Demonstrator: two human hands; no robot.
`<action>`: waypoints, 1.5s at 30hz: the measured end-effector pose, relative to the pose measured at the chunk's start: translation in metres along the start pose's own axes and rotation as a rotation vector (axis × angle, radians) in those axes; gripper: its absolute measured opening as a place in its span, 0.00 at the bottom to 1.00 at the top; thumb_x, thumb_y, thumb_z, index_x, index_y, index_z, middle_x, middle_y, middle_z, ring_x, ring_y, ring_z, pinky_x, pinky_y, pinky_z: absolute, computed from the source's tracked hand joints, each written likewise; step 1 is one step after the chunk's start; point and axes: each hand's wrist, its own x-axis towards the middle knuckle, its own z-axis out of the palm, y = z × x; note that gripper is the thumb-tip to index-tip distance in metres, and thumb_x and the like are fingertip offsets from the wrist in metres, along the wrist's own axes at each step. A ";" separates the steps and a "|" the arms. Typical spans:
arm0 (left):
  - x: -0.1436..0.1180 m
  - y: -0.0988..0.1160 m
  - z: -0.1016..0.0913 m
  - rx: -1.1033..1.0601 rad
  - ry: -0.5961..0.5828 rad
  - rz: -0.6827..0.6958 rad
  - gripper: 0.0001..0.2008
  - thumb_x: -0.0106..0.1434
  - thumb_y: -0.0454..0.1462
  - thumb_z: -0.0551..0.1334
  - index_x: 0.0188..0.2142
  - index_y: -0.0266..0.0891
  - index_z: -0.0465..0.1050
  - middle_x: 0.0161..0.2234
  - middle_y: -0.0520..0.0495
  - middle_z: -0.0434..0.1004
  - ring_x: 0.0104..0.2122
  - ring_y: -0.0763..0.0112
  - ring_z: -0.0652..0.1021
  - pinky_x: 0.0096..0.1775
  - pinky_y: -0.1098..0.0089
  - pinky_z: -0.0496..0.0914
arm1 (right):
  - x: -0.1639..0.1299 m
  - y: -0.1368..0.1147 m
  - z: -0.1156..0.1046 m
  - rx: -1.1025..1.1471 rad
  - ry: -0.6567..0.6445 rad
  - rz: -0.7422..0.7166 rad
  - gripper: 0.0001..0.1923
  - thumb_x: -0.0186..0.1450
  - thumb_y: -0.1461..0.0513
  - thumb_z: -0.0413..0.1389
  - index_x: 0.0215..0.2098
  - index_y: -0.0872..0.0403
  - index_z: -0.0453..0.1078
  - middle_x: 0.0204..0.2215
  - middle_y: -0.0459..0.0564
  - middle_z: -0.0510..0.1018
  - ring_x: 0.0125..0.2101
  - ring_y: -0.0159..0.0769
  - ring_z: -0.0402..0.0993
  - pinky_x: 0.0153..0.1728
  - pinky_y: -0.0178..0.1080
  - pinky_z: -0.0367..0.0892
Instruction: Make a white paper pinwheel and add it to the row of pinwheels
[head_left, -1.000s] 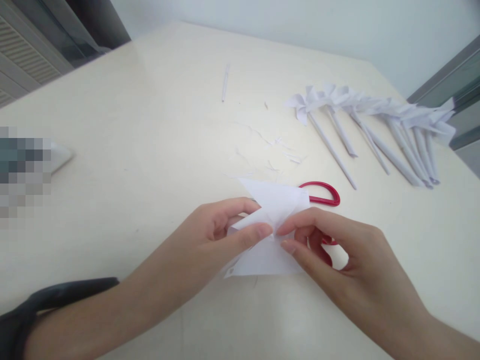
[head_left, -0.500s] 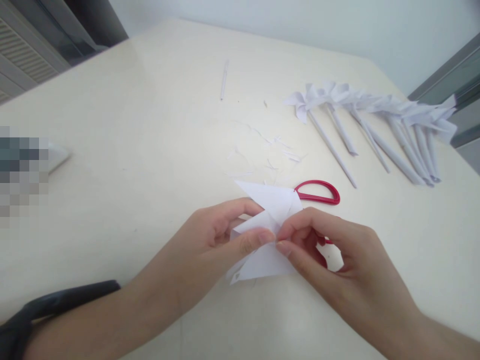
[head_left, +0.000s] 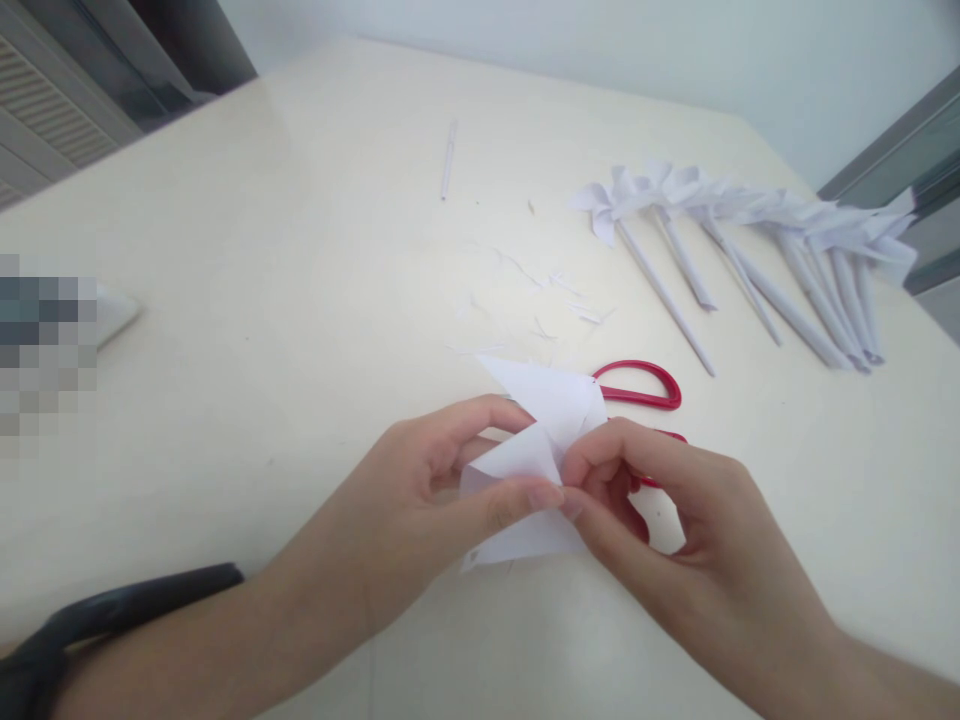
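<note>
A white paper pinwheel (head_left: 551,395), its corners folded toward the middle, is held between my two hands over the table. My left hand (head_left: 450,480) grips it from the left, thumb pressed on the folds near the centre and fingers behind the paper. Thumb and index finger of my right hand (head_left: 660,510) pinch the paper at the centre, close to my left thumb; the exact spot is covered by the fingertips. Red-handled scissors (head_left: 637,403) lie just behind, partly hidden by the paper and my right hand.
Several paper pinwheels (head_left: 750,208) on rolled paper sticks (head_left: 667,297) lie in a row at the back right. Thin paper scraps (head_left: 562,285) are scattered beyond my hands. One slim white stick (head_left: 448,160) lies farther back on the table (head_left: 300,250).
My left thumb has slid slightly right over the centre of the paper. The right fingers have shifted a little right, and the paper has turned slightly. More of the scissors' lower handle shows.
</note>
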 end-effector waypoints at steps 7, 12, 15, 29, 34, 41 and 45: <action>-0.003 -0.006 -0.001 -0.079 -0.057 -0.076 0.08 0.60 0.37 0.60 0.40 0.50 0.69 0.38 0.57 0.79 0.33 0.69 0.79 0.31 0.75 0.72 | 0.006 -0.001 -0.005 0.126 0.008 0.072 0.05 0.60 0.65 0.54 0.27 0.50 0.65 0.23 0.40 0.69 0.24 0.27 0.63 0.25 0.30 0.60; -0.001 0.003 -0.001 -0.089 -0.106 -0.079 0.11 0.60 0.33 0.59 0.42 0.48 0.72 0.42 0.56 0.78 0.32 0.72 0.79 0.31 0.76 0.73 | 0.009 -0.003 -0.008 0.233 -0.037 0.165 0.06 0.60 0.64 0.55 0.25 0.51 0.66 0.18 0.39 0.66 0.21 0.24 0.62 0.20 0.27 0.58; 0.000 0.006 0.000 -0.093 -0.104 -0.074 0.14 0.58 0.29 0.60 0.41 0.48 0.74 0.41 0.57 0.78 0.36 0.72 0.79 0.36 0.76 0.73 | 0.010 -0.003 -0.009 0.228 -0.032 0.189 0.06 0.59 0.65 0.55 0.24 0.51 0.65 0.18 0.38 0.65 0.20 0.24 0.61 0.19 0.27 0.57; 0.001 0.010 0.005 0.096 -0.109 0.002 0.09 0.54 0.34 0.65 0.35 0.44 0.68 0.37 0.58 0.78 0.39 0.72 0.76 0.42 0.76 0.72 | 0.008 0.000 -0.002 -0.026 0.005 0.077 0.07 0.59 0.67 0.52 0.25 0.50 0.62 0.21 0.38 0.67 0.22 0.26 0.62 0.20 0.32 0.57; -0.002 0.003 0.005 0.205 -0.059 0.048 0.08 0.54 0.35 0.65 0.33 0.44 0.68 0.34 0.58 0.77 0.37 0.71 0.76 0.40 0.74 0.72 | 0.007 0.005 0.003 -0.112 0.050 -0.030 0.06 0.58 0.67 0.53 0.26 0.50 0.63 0.20 0.36 0.66 0.21 0.24 0.61 0.22 0.33 0.56; 0.000 -0.013 0.000 0.198 -0.016 0.085 0.03 0.61 0.38 0.60 0.35 0.48 0.70 0.35 0.59 0.75 0.37 0.73 0.75 0.40 0.77 0.71 | 0.004 0.004 0.004 -0.149 0.062 -0.081 0.05 0.59 0.65 0.54 0.28 0.50 0.63 0.20 0.36 0.66 0.21 0.24 0.61 0.25 0.33 0.57; 0.001 -0.012 0.000 0.184 -0.005 0.043 0.04 0.61 0.41 0.59 0.32 0.47 0.70 0.30 0.58 0.74 0.33 0.72 0.75 0.39 0.73 0.72 | 0.003 0.005 0.005 -0.141 0.062 -0.080 0.05 0.59 0.65 0.55 0.28 0.49 0.63 0.20 0.36 0.66 0.22 0.24 0.62 0.24 0.33 0.57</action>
